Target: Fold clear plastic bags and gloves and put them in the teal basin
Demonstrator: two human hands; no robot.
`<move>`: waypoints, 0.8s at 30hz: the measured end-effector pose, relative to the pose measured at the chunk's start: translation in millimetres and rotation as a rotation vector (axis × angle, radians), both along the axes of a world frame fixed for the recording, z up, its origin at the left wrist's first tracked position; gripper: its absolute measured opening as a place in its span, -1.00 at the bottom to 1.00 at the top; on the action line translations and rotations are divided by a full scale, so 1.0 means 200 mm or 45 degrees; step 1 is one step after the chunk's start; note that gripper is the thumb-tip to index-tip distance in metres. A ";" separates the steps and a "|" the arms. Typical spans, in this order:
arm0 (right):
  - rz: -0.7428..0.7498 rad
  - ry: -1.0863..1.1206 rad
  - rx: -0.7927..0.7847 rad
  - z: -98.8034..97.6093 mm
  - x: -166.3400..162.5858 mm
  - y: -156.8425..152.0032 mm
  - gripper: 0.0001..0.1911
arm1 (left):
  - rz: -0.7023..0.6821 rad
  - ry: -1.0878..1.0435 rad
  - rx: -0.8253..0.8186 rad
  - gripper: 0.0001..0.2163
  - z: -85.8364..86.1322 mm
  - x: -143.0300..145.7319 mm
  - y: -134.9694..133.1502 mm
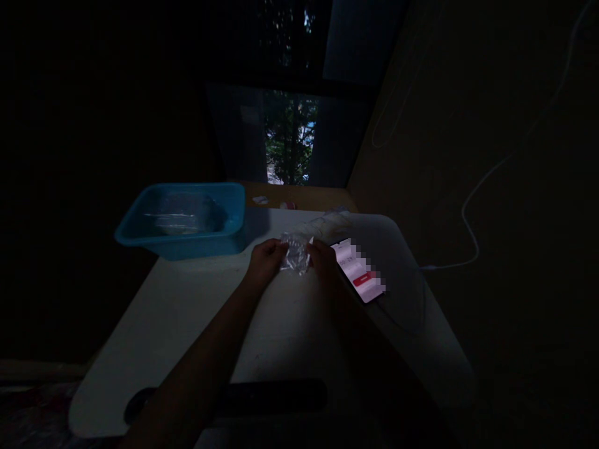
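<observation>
The room is very dark. Both my hands meet over a pale table (pixel 196 324). My left hand (pixel 264 259) and my right hand (pixel 324 260) each pinch a side of a small clear plastic bag (pixel 296 252), held just above the tabletop. Something small and white sticks up at the bag's right edge; I cannot make out what it is. Right of my right hand a lit phone (pixel 359 270) lies on the table with its screen up.
A blue plastic tub (pixel 185 219) with clear plastic inside stands at the table's back left. More clear bags (pixel 327 222) lie behind my hands. A white cable (pixel 468 231) hangs on the right wall. A window (pixel 290 140) shows trees. A dark slot (pixel 262 394) is near the front edge.
</observation>
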State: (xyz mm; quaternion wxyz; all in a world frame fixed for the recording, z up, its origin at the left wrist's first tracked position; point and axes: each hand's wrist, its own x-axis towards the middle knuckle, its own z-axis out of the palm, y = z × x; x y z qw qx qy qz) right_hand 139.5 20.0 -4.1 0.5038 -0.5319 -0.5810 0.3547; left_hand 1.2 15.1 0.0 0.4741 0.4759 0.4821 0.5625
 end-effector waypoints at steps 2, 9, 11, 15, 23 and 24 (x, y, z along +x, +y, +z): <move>0.017 0.016 0.019 -0.01 0.00 0.00 -0.73 | -0.006 -0.040 -0.019 -0.76 0.01 0.00 0.00; 0.029 -0.011 0.027 -0.01 0.00 0.00 -0.71 | 0.025 0.053 0.035 -0.79 -0.03 -0.01 0.03; 0.027 -0.020 0.024 -0.01 0.00 0.00 -0.71 | 0.030 0.056 0.051 -0.79 -0.05 -0.02 0.04; 0.025 -0.017 0.019 0.00 0.00 -0.01 -0.71 | 0.019 0.027 0.057 -0.78 -0.05 -0.01 0.04; 0.004 -0.007 0.021 0.01 0.00 -0.01 -0.71 | 0.013 0.034 0.080 -0.78 -0.06 -0.02 0.04; 0.009 0.005 0.018 0.01 0.00 -0.01 -0.71 | 0.006 0.043 0.079 -0.78 -0.05 -0.02 0.04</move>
